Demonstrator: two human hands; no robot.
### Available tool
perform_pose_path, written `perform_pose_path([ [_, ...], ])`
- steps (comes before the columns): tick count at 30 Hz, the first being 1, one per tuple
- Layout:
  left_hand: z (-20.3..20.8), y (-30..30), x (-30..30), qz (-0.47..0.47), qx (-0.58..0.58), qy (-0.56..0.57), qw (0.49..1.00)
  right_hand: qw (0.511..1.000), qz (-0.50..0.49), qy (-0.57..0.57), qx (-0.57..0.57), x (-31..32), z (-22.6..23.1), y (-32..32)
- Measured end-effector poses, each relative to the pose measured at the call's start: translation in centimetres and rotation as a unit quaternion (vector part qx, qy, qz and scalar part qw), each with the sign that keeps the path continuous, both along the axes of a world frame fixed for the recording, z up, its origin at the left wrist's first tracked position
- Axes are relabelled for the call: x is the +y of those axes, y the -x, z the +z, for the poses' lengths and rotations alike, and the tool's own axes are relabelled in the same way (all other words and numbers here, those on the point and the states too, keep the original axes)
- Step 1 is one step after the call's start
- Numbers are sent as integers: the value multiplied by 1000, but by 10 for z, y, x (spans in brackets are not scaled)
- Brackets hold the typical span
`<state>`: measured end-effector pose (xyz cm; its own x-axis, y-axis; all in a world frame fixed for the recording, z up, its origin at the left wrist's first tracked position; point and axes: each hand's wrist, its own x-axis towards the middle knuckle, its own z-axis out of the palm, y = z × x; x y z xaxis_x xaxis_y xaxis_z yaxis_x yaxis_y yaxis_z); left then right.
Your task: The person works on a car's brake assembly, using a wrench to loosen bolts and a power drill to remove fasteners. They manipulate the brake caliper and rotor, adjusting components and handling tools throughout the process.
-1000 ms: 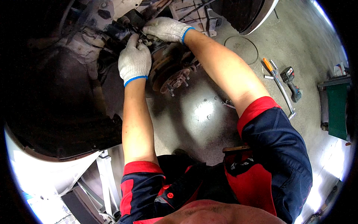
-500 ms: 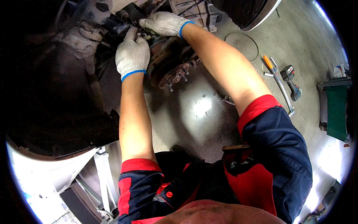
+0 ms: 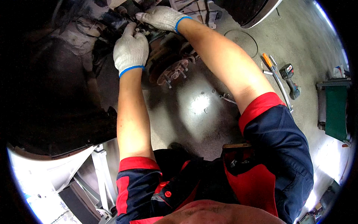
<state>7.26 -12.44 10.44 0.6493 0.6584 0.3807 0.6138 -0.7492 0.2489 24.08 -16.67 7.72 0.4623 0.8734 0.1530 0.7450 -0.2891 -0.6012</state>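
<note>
Both my hands wear white knitted gloves with blue cuffs and reach into the wheel well of a raised car. My left hand [image 3: 131, 49] is closed around something small beside the dark suspension parts [image 3: 118, 21], its index finger pointing away from me. Just beyond and to the right, my right hand [image 3: 162, 18] is bent with its fingertips together against the same parts; what they grip is hidden beneath the glove. Below the hands sits a rusty wheel hub [image 3: 173, 71] with bare studs, in front of a dark brake disc [image 3: 156, 73].
On the floor at right lie an orange-handled breaker bar [image 3: 276, 80], a cordless impact wrench [image 3: 289, 80] and sockets [image 3: 267, 72]. Wrenches [image 3: 226, 98] lie near my right elbow. A green-sided cart [image 3: 335, 111] stands far right. A white lift post [image 3: 101, 175] rises at lower left.
Both hands have shifted slightly left and away from me, still at the same suspension parts. The whole view has moved a little; the tools on the floor lie as before.
</note>
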Motion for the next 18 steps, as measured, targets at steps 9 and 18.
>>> perform_pose_path([
  [9,2,1,0,7,19,0,1000,937,156,-140,-279,2,-22,-16],
  [18,0,5,1,-14,-15,-16,1000,973,111,-79,-186,-2,-12,-3],
])
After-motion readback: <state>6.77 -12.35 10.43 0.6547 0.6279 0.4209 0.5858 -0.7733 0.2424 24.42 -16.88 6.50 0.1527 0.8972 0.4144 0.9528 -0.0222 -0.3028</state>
